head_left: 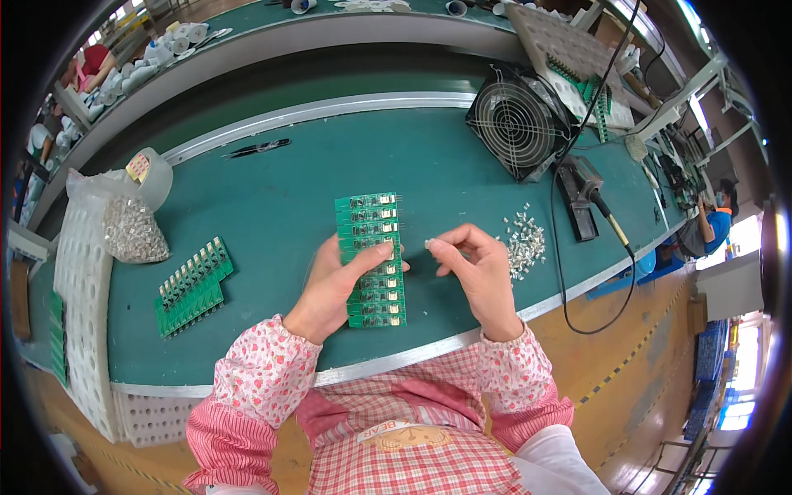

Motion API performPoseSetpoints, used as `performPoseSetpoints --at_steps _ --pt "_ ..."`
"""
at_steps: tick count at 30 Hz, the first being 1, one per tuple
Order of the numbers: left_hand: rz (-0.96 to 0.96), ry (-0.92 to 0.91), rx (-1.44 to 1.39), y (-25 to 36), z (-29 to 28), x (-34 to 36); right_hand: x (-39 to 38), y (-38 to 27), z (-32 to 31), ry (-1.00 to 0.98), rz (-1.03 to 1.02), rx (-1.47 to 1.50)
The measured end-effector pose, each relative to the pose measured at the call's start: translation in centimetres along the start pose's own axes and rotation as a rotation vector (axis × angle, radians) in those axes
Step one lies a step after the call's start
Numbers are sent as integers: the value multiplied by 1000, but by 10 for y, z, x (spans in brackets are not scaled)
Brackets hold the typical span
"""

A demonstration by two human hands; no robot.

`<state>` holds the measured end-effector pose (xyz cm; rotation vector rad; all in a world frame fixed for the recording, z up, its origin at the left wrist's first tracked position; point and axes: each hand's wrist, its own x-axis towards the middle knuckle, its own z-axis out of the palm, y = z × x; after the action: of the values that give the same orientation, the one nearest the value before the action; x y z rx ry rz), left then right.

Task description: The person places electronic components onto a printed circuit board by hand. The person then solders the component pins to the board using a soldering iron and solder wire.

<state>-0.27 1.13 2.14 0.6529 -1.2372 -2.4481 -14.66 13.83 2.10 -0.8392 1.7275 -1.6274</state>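
Note:
A long green circuit board panel (368, 221) lies on the green bench in front of me, running away from me. My left hand (334, 285) rests on its near half, thumb and fingers pressing it down. My right hand (474, 272) hovers just right of the panel, with a small silver-white component (428, 243) pinched between thumb and forefinger near the panel's right edge. A loose heap of the same small silver components (525, 239) lies to the right of that hand.
More green boards (191, 285) are stacked at the left, next to a clear bag of silver parts (132, 229) and a white perforated tray (82, 297). Black tweezers (257, 148), a fan (518, 124) and a soldering iron on its stand (587, 202) stand further back. Another person (716, 216) works at the far right.

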Motion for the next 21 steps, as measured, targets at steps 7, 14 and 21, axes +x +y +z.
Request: performPoseSetpoints --at_steps 7,14,21 --pt "128 16 154 -10 -1 1 6 -2 14 -168 69 113" --pt "201 64 241 -13 0 0 6 2 17 -158 97 190" --pt "301 57 349 -17 2 1 4 12 20 -167 4 208"
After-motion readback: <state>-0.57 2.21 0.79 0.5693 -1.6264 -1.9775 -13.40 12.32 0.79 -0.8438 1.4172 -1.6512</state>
